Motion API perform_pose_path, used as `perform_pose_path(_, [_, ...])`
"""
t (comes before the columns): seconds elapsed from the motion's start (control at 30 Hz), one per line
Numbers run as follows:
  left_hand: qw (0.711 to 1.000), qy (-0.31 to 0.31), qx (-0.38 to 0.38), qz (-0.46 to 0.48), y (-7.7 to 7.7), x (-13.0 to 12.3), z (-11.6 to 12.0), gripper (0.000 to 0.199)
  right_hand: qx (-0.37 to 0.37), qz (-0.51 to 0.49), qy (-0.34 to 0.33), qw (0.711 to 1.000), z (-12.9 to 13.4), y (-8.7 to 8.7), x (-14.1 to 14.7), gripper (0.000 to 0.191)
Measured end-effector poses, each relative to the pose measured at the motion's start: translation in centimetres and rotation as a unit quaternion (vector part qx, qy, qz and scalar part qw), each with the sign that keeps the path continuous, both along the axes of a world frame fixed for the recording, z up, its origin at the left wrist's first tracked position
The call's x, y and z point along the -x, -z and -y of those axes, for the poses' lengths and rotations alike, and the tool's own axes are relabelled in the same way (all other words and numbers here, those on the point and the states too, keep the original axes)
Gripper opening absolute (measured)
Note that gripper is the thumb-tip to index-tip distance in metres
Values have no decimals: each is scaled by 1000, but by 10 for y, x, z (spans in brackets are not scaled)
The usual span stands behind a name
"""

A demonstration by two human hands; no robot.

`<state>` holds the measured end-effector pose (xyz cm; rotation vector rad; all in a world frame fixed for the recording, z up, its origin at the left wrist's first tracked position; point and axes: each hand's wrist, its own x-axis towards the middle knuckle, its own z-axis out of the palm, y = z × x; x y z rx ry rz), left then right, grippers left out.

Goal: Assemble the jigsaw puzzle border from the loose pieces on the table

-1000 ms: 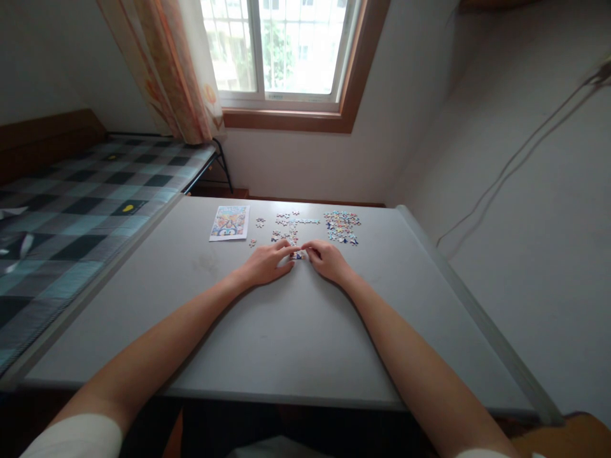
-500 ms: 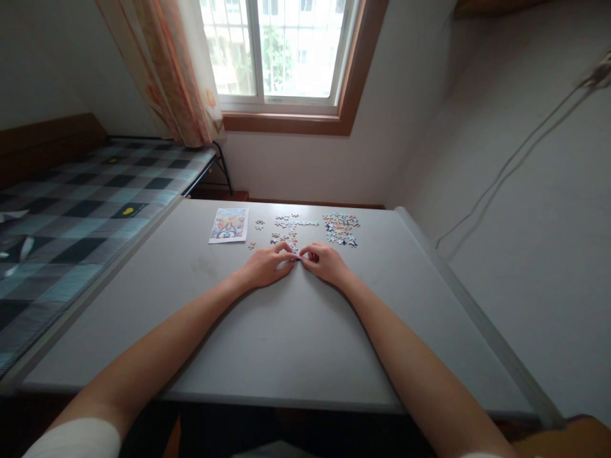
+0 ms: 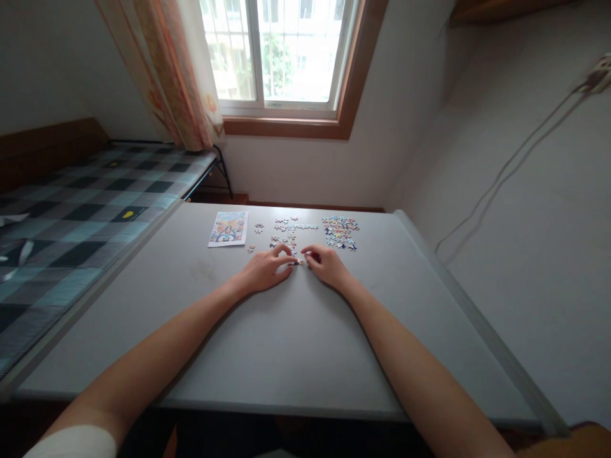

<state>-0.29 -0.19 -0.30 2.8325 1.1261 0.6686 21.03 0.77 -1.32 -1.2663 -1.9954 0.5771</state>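
Observation:
My left hand [image 3: 268,270] rests on the table with thumb and forefinger closed on small jigsaw puzzle pieces [image 3: 299,262] at the bottom of the partly joined puzzle [image 3: 292,244]. Its fingertips hide part of them. Just to the right is my right hand [image 3: 326,264], its thumb and forefinger slightly apart and off the pieces, with nothing visible between them. The joined pieces form a strip running away from me and a row going right at the far end. Several small clusters lie left of that strip.
A heap of loose puzzle pieces [image 3: 340,231] lies to the right on the white table [image 3: 258,343]. A printed picture sheet [image 3: 228,229] is at the far left. Beyond the table stand a bed with a checked cover [image 3: 95,210] and a window [image 3: 277,57].
My right hand has drawn slightly right, off the pieces, and its fingertips have parted. Light-coloured pieces now show between the hands. My left hand has stayed in place.

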Motion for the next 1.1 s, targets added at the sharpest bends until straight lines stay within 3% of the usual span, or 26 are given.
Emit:
perform_pose_path(0.17, [998,-45,-27,36,1,0,-4,29,-3,-27,20,999,-1,-1,-1,24])
perform_pose_path(0.3, [973,-188,-90,103,-1,8,-14,28,-29,-42,52,997,-2,-2,-2,25])
perform_pose_path(0.43, [936,-315,-79,135,-2,21,-26,32,-39,-39,85,995,-4,-2,-4,25])
perform_pose_path(0.57, [908,-387,-52,151,-1,29,-35,37,-32,-5,77,996,-4,0,-4,23])
perform_pose_path(0.7, [897,-416,-49,139,3,31,-38,47,-22,32,58,998,-3,0,-4,23])
perform_pose_path(0.87, [913,-387,-60,112,5,28,-35,51,-26,62,48,997,-2,-1,-2,21])
perform_pose_path(1.1, [912,-397,-3,103,-18,24,-48,47,-30,73,48,996,0,-2,-1,20])
